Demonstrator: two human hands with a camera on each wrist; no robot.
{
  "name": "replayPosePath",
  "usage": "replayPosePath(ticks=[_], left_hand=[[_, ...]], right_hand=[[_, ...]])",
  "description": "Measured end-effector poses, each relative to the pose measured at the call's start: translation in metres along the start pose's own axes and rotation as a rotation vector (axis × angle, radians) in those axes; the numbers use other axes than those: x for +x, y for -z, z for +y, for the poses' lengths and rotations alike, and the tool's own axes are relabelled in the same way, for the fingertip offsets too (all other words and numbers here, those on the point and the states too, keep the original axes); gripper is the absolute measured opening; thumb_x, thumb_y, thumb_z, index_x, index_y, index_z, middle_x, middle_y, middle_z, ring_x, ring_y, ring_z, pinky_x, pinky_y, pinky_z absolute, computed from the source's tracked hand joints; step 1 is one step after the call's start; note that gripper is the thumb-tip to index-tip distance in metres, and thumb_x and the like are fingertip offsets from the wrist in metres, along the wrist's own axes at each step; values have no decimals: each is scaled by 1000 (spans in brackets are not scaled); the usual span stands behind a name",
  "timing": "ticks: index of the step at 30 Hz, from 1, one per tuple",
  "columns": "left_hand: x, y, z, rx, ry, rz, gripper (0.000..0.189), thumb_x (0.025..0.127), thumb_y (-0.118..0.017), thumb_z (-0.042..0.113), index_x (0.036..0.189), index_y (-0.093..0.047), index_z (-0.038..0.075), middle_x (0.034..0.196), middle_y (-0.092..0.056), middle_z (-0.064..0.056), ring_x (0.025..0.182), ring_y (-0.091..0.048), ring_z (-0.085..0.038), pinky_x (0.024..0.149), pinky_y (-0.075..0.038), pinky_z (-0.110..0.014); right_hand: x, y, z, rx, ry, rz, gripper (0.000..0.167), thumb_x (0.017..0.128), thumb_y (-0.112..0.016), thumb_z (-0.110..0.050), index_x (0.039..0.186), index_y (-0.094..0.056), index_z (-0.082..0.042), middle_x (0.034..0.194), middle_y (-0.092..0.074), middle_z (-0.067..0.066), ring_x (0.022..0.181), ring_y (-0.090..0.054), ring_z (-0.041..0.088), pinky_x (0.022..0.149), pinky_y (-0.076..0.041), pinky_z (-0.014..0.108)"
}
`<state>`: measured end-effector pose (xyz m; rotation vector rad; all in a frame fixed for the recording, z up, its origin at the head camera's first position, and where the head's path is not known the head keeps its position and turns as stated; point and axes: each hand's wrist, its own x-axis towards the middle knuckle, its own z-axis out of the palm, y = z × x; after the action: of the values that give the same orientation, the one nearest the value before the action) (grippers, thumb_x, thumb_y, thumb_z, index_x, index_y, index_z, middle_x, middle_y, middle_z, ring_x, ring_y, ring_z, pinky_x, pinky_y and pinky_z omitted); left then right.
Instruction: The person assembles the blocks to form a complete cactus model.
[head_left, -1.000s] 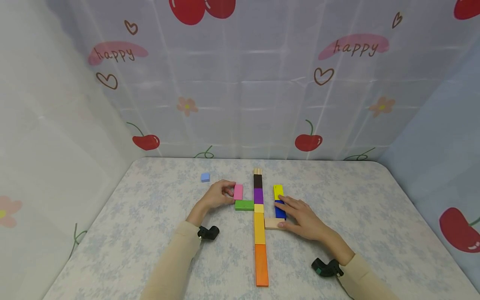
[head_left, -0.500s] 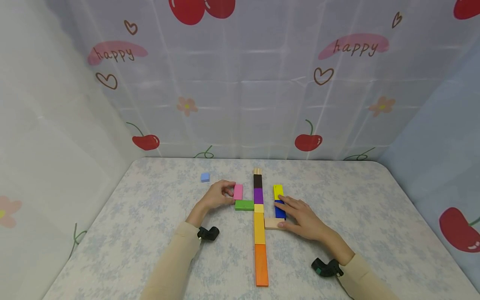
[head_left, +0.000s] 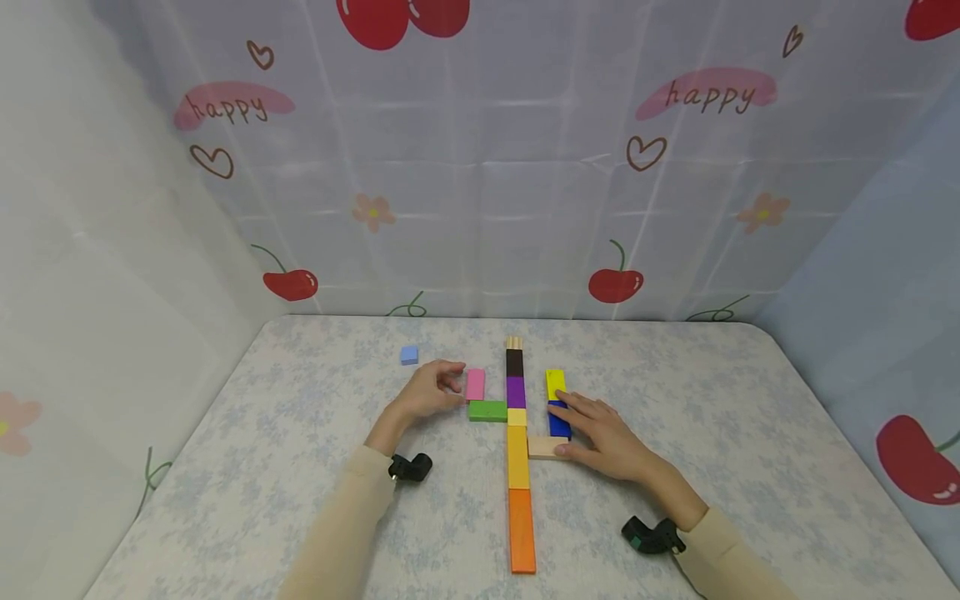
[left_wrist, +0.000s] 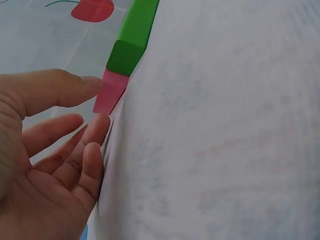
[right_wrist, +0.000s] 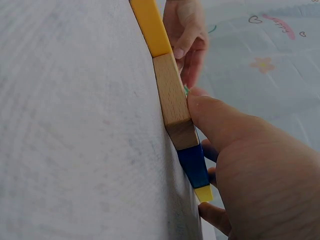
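My left hand point(head_left: 429, 390) is just left of the pink block point(head_left: 476, 384), thumb and fingers parted with nothing between them. That block stands end-on to a green block point(head_left: 488, 411), which reaches the central row. My right hand point(head_left: 611, 437) lies with extended fingers over the right-hand blocks. Its fingertips are at the yellow block point(head_left: 555, 382) and the blue block point(head_left: 558, 423), and its thumb touches the plain wooden block point(head_left: 543, 447). In the right wrist view the thumb overlaps the edge of the wooden block point(right_wrist: 172, 95).
The central row runs from an orange block point(head_left: 522, 532) through an amber block point(head_left: 518, 457), a pale yellow piece, a purple block point(head_left: 516, 392) and a dark brown block point(head_left: 514, 362) to several thin sticks point(head_left: 514, 342). A small light-blue block point(head_left: 408, 355) sits at the back left.
My left hand has drawn slightly left, off the pink block, which stays against the green one. The right hand holds its place.
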<state>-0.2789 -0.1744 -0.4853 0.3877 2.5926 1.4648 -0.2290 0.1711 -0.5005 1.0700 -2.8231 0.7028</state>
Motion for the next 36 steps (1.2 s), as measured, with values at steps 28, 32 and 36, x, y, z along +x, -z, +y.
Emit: replayPosePath(ticks=[28,32,36], left_hand=[[1,62,-43,-8,245,332,50,93,-65,13,140,-51,3,136,-53,-20,111,-54,-31,85,-49,-34],[2,62,-45,41,246,338,46,94,-64,13,138,-54,3,127,-58,-21,106,-56,-30,82,-49,-33],[2,60,-45,59,247,364,42,95,-63,12,136,-57,4,123,-61,-20,102,-57,-28,79,-48,-31]], right_hand=[[-1,0,0,-2,13,6,61,90,-67,-44,142,-53,-16,152,-43,14,139,-40,37,108,-29,66],[-1,0,0,-2,13,5,62,90,-67,-45,142,-53,-16,152,-43,14,139,-40,37,108,-29,66],[0,0,0,3,7,-2,62,90,-66,-45,143,-53,-16,153,-42,13,140,-39,37,109,-28,66]])
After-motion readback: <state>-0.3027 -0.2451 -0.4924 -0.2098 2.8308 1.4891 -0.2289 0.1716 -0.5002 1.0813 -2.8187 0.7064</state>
